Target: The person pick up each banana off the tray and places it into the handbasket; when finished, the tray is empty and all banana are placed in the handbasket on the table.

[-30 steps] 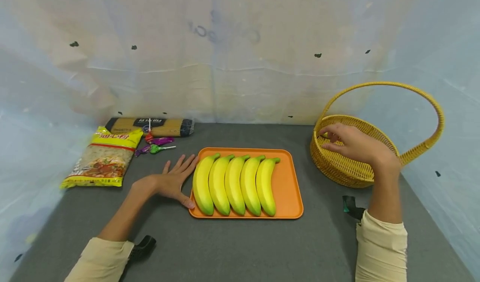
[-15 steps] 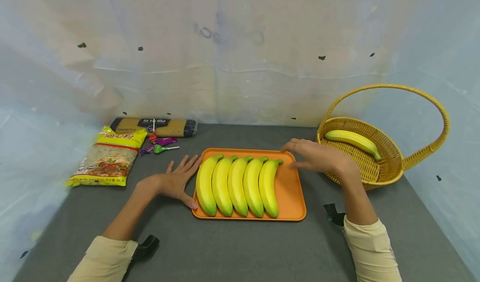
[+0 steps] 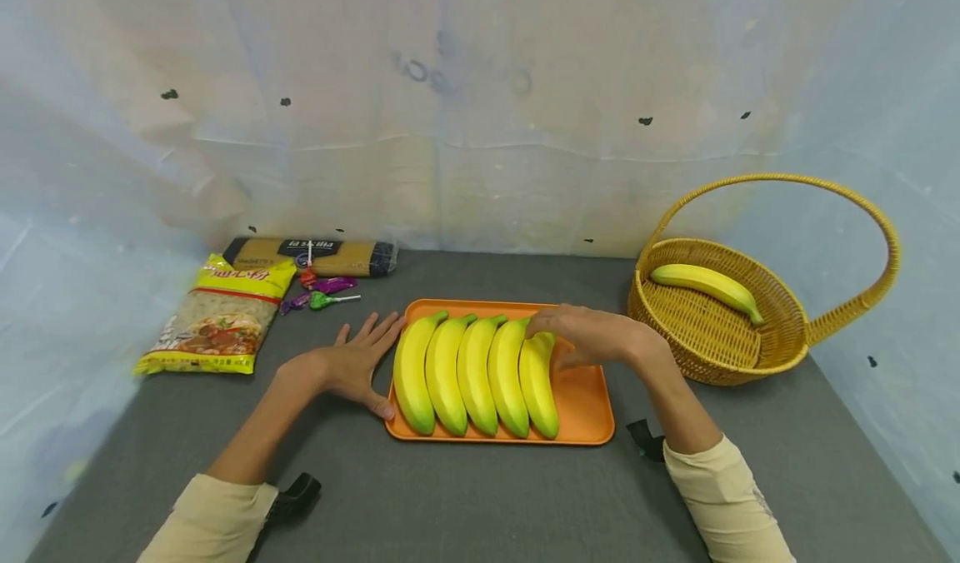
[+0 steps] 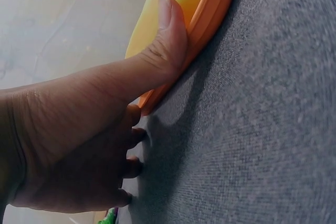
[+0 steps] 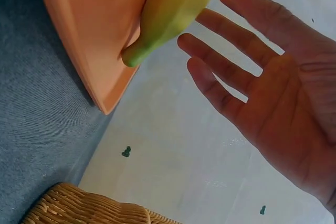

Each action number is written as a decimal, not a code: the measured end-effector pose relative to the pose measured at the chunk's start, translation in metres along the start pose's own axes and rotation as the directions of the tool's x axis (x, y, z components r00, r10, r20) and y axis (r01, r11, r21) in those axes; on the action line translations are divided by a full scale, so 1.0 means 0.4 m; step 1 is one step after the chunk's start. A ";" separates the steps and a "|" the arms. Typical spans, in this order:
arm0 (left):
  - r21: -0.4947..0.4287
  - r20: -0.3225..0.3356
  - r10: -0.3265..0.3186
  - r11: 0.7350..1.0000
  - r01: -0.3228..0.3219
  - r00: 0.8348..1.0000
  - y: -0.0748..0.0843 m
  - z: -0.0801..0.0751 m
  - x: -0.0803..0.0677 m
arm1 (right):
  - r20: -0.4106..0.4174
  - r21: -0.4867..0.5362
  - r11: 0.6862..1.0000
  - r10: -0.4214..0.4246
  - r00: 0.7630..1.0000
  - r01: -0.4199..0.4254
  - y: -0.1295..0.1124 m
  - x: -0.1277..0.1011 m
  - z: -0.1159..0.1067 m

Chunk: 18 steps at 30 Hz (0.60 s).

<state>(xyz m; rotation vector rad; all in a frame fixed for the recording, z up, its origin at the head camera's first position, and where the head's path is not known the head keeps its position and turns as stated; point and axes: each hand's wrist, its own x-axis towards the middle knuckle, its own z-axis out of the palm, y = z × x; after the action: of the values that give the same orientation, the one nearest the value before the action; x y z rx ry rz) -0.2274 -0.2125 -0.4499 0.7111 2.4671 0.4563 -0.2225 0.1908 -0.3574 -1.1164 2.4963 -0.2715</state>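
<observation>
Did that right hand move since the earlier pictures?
Yes, the right hand went left, away from the basket, to the rightmost banana on the orange tray.

Right grip (image 5: 283, 93): I see fingers apart, slightly bent, beside the banana (image 5: 176, 11); contact I can't make out.
Banana: yellow, its greenish stem end over the orange tray (image 5: 89, 14).
Tray: one corner in frame, on the blue-grey surface (image 5: 42, 103).
Basket (image 5: 89, 211): woven, cut off at bottom edge, apart from tray.
Backdrop (image 5: 163, 129): pale, dark-flecked.
</observation>
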 end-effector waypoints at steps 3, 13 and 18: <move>-0.020 -0.005 0.016 1.000 -0.016 1.000 0.021 -0.009 -0.011 | 0.014 0.001 1.000 0.015 1.000 -0.015 -0.002 0.003 0.002; 0.039 0.012 -0.034 0.999 0.033 0.999 0.062 -0.021 -0.030 | 0.050 -0.105 0.990 0.102 0.994 -0.096 0.018 0.017 0.029; 0.068 -0.001 -0.052 0.996 0.052 0.999 0.031 0.001 -0.008 | 0.022 -0.146 0.989 0.039 0.999 -0.035 0.032 0.023 0.033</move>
<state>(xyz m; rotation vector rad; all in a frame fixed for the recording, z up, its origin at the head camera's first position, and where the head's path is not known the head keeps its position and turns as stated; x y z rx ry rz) -0.2198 -0.2042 -0.4434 0.6728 2.5043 0.3539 -0.2311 0.1923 -0.3761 -1.1207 2.5458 -0.0647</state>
